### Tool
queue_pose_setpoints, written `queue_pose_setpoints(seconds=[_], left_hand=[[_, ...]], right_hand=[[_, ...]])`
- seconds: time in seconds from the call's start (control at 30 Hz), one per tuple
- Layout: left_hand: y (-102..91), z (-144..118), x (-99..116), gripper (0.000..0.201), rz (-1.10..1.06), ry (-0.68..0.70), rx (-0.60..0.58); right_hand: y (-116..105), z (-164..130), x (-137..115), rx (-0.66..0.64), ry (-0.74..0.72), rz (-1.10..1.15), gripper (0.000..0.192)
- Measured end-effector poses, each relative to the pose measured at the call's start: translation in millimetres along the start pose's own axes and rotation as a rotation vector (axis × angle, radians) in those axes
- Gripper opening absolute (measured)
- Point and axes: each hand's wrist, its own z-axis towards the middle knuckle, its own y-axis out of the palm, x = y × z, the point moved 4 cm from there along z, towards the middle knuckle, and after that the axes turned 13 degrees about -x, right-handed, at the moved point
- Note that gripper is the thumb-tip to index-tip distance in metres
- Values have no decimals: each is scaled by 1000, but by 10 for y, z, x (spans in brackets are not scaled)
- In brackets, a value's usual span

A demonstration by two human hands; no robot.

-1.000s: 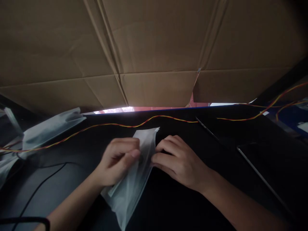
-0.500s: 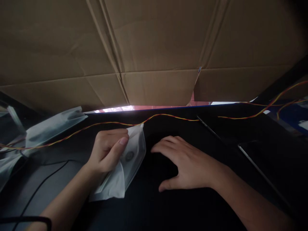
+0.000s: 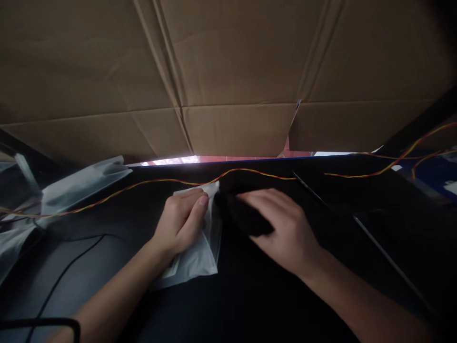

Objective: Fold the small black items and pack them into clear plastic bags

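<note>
Head view: a white plastic pouch (image 3: 200, 247) is seen lying flat on the dark table (image 3: 250, 305), just left of centre. It is pinned by the left hand (image 3: 182, 224), whose fingers (image 3: 198, 205) are curled together and pressed on the pouch's upper edge; thumb hidden under the hand, so whether the pouch is pinched or only pressed cannot be told. A dark object (image 3: 243, 216) is held in the right hand (image 3: 285, 228), fingers wrapped over its top; it is black against the black table, its shape not readable. Its left end is touching or just beside the pouch's upper right edge; which one cannot be told.

A twisted red-yellow wire (image 3: 143, 185) is run across the table behind both hands, passing just beyond the fingertips. A second wire of the same colours (image 3: 400, 157) is seen far right. More pale plastic bags (image 3: 82, 183) are piled at the left, well apart from the pouch. A thin black cable (image 3: 64, 276) is looped over the grey area at lower left. A flat dark slab with a pale edge (image 3: 385, 259) lies to the right of the right forearm. A cardboard sheet (image 3: 228, 71) fills the upper half, standing at the table's far edge.
</note>
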Motion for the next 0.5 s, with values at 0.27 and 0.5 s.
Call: queue_pose_setpoints(seconds=[0.27,0.5], left_hand=[[248,-7,132,47,-145,91,-50],[307,-8,263,36,-192,129,-123]], right_hand=[[432,-110,-304,-571,-356,-81,29],[468,-59,-239,-488,28,-95,31]])
